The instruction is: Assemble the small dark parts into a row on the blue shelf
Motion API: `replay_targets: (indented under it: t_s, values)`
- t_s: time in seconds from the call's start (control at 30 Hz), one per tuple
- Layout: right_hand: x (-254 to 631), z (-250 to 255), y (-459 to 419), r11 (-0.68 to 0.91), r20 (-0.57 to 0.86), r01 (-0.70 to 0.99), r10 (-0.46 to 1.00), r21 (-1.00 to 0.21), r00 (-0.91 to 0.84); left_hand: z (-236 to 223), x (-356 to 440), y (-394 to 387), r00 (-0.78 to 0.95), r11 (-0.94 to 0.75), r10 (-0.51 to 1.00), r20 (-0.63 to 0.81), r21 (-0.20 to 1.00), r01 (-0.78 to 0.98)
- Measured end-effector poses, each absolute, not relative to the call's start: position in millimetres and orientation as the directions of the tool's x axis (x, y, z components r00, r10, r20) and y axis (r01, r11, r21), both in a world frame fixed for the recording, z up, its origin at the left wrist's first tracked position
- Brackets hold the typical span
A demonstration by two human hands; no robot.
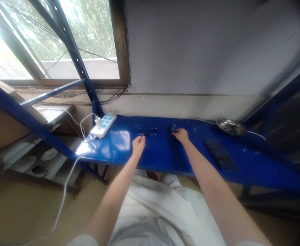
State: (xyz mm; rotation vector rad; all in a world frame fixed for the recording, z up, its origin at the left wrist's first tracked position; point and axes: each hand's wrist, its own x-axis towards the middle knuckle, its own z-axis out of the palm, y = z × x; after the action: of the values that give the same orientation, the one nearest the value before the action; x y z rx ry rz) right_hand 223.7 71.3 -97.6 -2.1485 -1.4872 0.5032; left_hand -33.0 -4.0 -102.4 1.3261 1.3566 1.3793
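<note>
My left hand [139, 145] is over the blue table with its thumb and fingers pinched together. At its fingertips is a thin dark stick-like piece [146, 134], lying crosswise. Small dark pieces with pale ends are lined up around it: one dark piece [140, 131] to the left, and two more, a near dark piece [152, 131] and a far dark piece [155, 131], to the right. My right hand [181, 135] is closed at the edge of a small dark, shiny bluish object [173, 128]; its kind is too small to tell.
A white power strip [103, 125] with a plugged-in adapter stands at the table's left end. A round metal dish [231, 126] sits at the back right, near tiny scattered bits [188, 122]. A dark flat object [218, 153], partly blurred, lies right of my right arm. Blue frame posts flank the table.
</note>
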Motion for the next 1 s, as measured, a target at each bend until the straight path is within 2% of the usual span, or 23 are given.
replay_targets:
  t_s: [0.27, 0.33, 0.43, 0.53, 0.77, 1.0]
  values:
    - [205.4, -84.9, 39.8, -0.251, 0.095, 0.801, 0.93, -0.543, 0.356, -101.8, -32.6, -5.9, -0.169, -0.144, 0.971, 0.171, 0.977, 0.159]
    - [195.2, -83.4, 33.8, -0.166, 0.129, 0.806, 0.949, -0.568, 0.286, -102.1, -32.4, -5.5, -0.171, -0.143, 0.97, 0.171, 0.976, 0.165]
    - [176.6, -84.5, 29.6, 0.013, 0.131, 0.78, 0.987, -0.625, 0.089, -103.1, -32.0, -4.4, -0.181, -0.132, 0.97, 0.163, 0.977, 0.17]
    - [157.8, -87.5, 32.5, 0.108, 0.118, 0.777, 0.992, -0.62, -0.044, -103.4, -31.9, -4.0, -0.185, -0.14, 0.968, 0.171, 0.976, 0.17]
    - [129.6, -92.7, 52.1, 0.039, 0.108, 0.882, 0.994, -0.47, 0.013, -100.4, -32.7, -5.6, -0.185, -0.153, 0.964, 0.19, 0.968, 0.197]
    - [118.1, -94.3, 57.8, -0.019, 0.104, 0.881, 0.992, -0.472, 0.077, -102.0, -33.3, -5.1, -0.185, -0.16, 0.963, 0.197, 0.967, 0.199]
